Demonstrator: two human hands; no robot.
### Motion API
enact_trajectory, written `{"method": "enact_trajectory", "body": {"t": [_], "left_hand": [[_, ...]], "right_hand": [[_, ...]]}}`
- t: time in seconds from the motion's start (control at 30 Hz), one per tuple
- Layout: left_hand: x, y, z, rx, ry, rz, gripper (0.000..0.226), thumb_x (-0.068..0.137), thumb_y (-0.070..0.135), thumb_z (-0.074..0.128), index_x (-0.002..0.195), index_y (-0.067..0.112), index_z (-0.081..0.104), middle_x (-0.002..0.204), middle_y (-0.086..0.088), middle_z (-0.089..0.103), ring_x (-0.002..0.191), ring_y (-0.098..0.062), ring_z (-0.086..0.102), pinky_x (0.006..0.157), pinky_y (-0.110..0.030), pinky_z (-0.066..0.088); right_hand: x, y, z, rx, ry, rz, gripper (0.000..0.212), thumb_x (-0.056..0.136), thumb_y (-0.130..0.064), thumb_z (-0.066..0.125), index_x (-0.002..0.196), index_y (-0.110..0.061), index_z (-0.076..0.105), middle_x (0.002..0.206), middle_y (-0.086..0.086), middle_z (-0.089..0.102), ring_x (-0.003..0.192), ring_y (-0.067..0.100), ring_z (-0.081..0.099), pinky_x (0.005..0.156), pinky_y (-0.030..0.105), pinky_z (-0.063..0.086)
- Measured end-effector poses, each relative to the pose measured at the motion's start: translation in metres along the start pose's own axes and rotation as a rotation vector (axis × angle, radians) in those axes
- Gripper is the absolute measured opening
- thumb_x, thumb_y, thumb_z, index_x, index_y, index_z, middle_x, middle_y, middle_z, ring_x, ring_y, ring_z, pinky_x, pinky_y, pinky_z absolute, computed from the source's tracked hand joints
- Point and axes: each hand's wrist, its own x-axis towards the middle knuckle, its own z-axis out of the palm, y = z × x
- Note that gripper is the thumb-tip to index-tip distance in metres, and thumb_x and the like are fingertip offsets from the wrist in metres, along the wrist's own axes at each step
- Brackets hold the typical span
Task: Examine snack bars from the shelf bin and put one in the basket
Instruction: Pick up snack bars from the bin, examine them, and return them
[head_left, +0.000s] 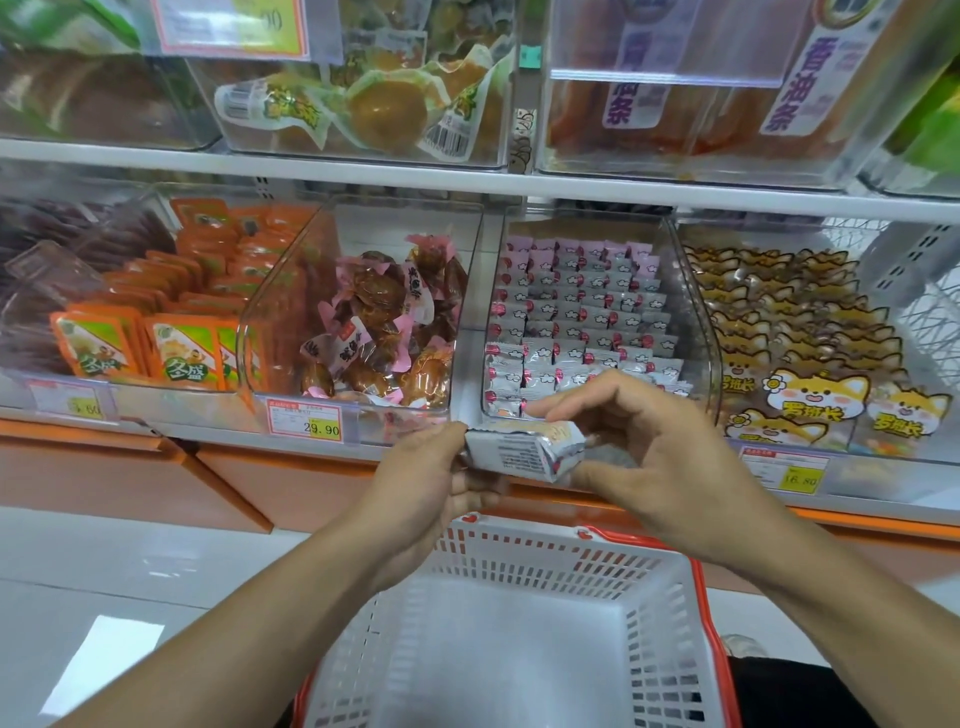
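Pretty clearly a shop, the snack aisle of a grocery or convenience store. White shelves (467, 182) are lined with clear plastic bins (358, 312) packed full of individually wrapped snacks: orange packets (182, 353) at 9 o'clock, small pink-and-white bars (582, 312) near center, cartoon-fox packs (810, 395) at 3 o'clock. Price tags (305, 420) are clipped to the bin fronts, with 29.90 and 16.80 printed on yellow. A white shopping basket (519, 551) with red trim is seen at 6 o'clock, over a pale tiled floor (104, 571).
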Motion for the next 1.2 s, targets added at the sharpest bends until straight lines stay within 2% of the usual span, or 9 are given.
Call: {"method": "enact_trajectory", "body": {"t": [0.13, 0.27, 0.33, 0.4, 0.6, 0.77, 0.83, 1.03, 1.2], "left_hand": [[-0.003, 0.000, 0.004, 0.092, -0.016, 0.017, 0.035, 0.106, 0.022, 0.039, 0.108, 0.005, 0.070, 0.083, -0.016, 0.075, 0.069, -0.022, 0.072, 0.064, -0.030, 0.060], [-0.010, -0.008, 0.007, 0.545, -0.043, 0.337, 0.019, 0.099, 0.037, 0.055, 0.117, 0.038, 0.062, 0.088, -0.006, 0.074, 0.081, -0.025, 0.071, 0.075, -0.040, 0.060], [-0.012, -0.015, 0.008, 0.659, -0.109, 0.400, 0.041, 0.096, 0.039, 0.059, 0.127, 0.063, 0.046, 0.085, -0.006, 0.069, 0.087, -0.028, 0.068, 0.083, -0.042, 0.057], [-0.010, -0.021, 0.009, 0.757, -0.149, 0.402, 0.060, 0.096, 0.041, 0.059, 0.136, 0.072, 0.027, 0.087, 0.004, 0.069, 0.084, -0.016, 0.068, 0.083, -0.036, 0.058], [-0.004, -0.023, 0.005, 1.071, -0.114, 0.411, 0.087, 0.095, 0.035, 0.057, 0.138, 0.077, -0.005, 0.105, 0.027, 0.063, 0.084, 0.003, 0.062, 0.078, -0.030, 0.057], [-0.003, -0.023, 0.006, 1.134, -0.102, 0.467, 0.088, 0.096, 0.036, 0.059, 0.141, 0.073, -0.006, 0.103, 0.030, 0.060, 0.086, 0.007, 0.060, 0.079, -0.027, 0.056], [-0.003, -0.023, 0.008, 1.164, -0.108, 0.482, 0.088, 0.096, 0.035, 0.059, 0.142, 0.072, -0.006, 0.103, 0.031, 0.059, 0.086, 0.004, 0.062, 0.080, -0.028, 0.057], [-0.002, -0.022, 0.013, 1.199, -0.124, 0.552, 0.091, 0.096, 0.030, 0.059, 0.142, 0.073, -0.005, 0.110, 0.024, 0.063, 0.082, 0.001, 0.065, 0.082, -0.034, 0.059], [0.006, -0.022, 0.020, 1.202, -0.125, 0.509, 0.090, 0.097, 0.033, 0.060, 0.143, 0.072, -0.007, 0.102, 0.025, 0.065, 0.078, -0.003, 0.064, 0.079, -0.038, 0.059]], "right_hand": [[-0.001, -0.005, -0.004, -0.080, 0.032, -0.044, 0.034, 0.081, -0.019, 0.082, 0.103, -0.034, 0.060, 0.113, -0.009, 0.073, 0.108, 0.014, 0.069, 0.084, 0.034, 0.060], [0.007, -0.007, -0.016, -0.048, 0.346, -0.072, 0.039, 0.090, -0.021, 0.074, 0.114, -0.039, 0.049, 0.105, -0.011, 0.075, 0.098, 0.015, 0.071, 0.081, 0.048, 0.059], [0.011, -0.005, -0.023, -0.198, 0.444, -0.066, 0.041, 0.094, -0.021, 0.070, 0.113, -0.049, 0.046, 0.099, -0.022, 0.072, 0.094, 0.008, 0.070, 0.078, 0.046, 0.059], [0.014, 0.000, -0.029, -0.342, 0.456, -0.023, 0.037, 0.094, -0.027, 0.070, 0.113, -0.049, 0.047, 0.095, -0.025, 0.071, 0.092, 0.005, 0.069, 0.078, 0.046, 0.058], [0.017, 0.020, -0.027, -0.615, 0.273, 0.070, 0.034, 0.092, -0.041, 0.069, 0.117, -0.048, 0.046, 0.108, -0.014, 0.065, 0.101, 0.013, 0.064, 0.081, 0.037, 0.052], [0.022, 0.033, -0.024, -1.074, 0.016, 0.014, 0.032, 0.101, -0.039, 0.054, 0.132, -0.035, 0.061, 0.130, -0.015, 0.058, 0.121, 0.012, 0.041, 0.102, 0.037, 0.039], [0.025, 0.034, -0.026, -1.149, -0.009, 0.003, 0.034, 0.102, -0.036, 0.053, 0.136, -0.034, 0.060, 0.135, -0.014, 0.056, 0.122, 0.015, 0.038, 0.098, 0.033, 0.032], [0.027, 0.030, -0.036, -1.237, 0.108, 0.115, 0.027, 0.094, -0.044, 0.065, 0.119, -0.037, 0.070, 0.105, -0.011, 0.063, 0.098, 0.015, 0.042, 0.083, 0.033, 0.030], [0.025, 0.032, -0.032, -1.030, 0.200, 0.109, 0.007, 0.095, -0.031, 0.065, 0.090, -0.034, 0.068, 0.090, -0.016, 0.063, 0.092, 0.013, 0.050, 0.082, 0.035, 0.036]]}}
